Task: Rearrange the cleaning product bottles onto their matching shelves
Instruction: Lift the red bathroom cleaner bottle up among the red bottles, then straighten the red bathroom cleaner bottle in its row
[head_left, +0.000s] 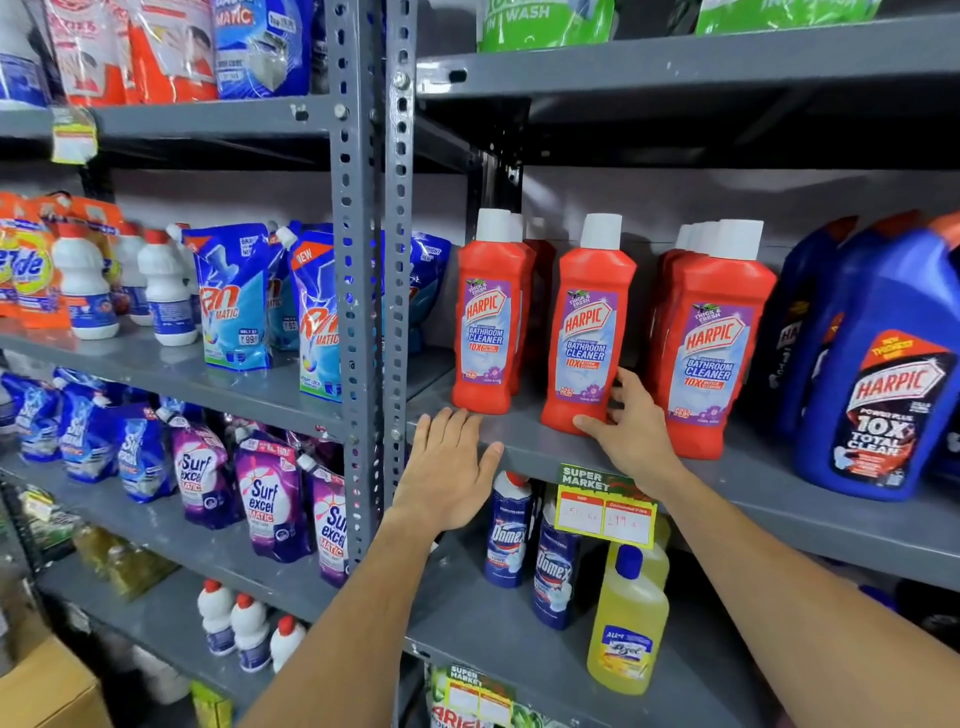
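Note:
Red Harpic bathroom cleaner bottles with white caps stand on a grey shelf (530, 441). One row stands at the left (485, 317), one bottle in the middle (587, 332), another row at the right (711, 343). My right hand (631, 431) grips the base of the middle bottle, thumb in front, fingers round its right side. My left hand (447, 473) is flat with fingers spread, its fingertips at the shelf edge just below the left row, holding nothing.
Blue Harpic jugs (878, 364) fill the shelf's right end. Below are Domex bottles (509, 530) and a yellow bottle (628, 629), behind a price tag (605, 506). A perforated grey upright (374, 260) divides off the left rack of detergent pouches (234, 296).

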